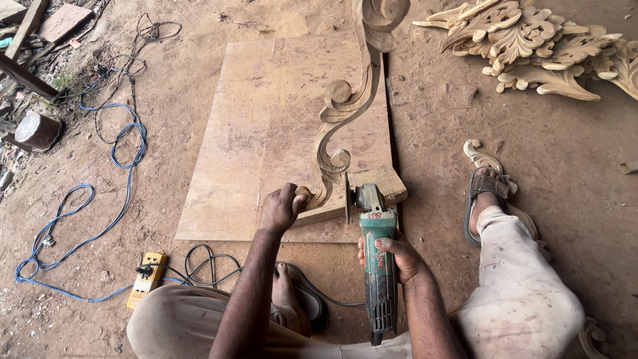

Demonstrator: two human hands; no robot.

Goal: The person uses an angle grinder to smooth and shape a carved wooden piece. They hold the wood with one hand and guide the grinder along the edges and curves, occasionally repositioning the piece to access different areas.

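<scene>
Gripping a green angle grinder [379, 256], right hand [393, 256] has fingers wrapped round its body; disc sits at the lower end of a carved wood scroll [345, 110]. Left hand [282, 207] is closed on the scroll's base, w/ a wood block [380, 183] just beside. Both rest on a plywood board [266, 126] on dirt floor. Nearby: blue cable [123, 149], yellow power strip [146, 279], carved pieces [538, 46] top right, sandalled foot [485, 196]. No containers seen.
</scene>
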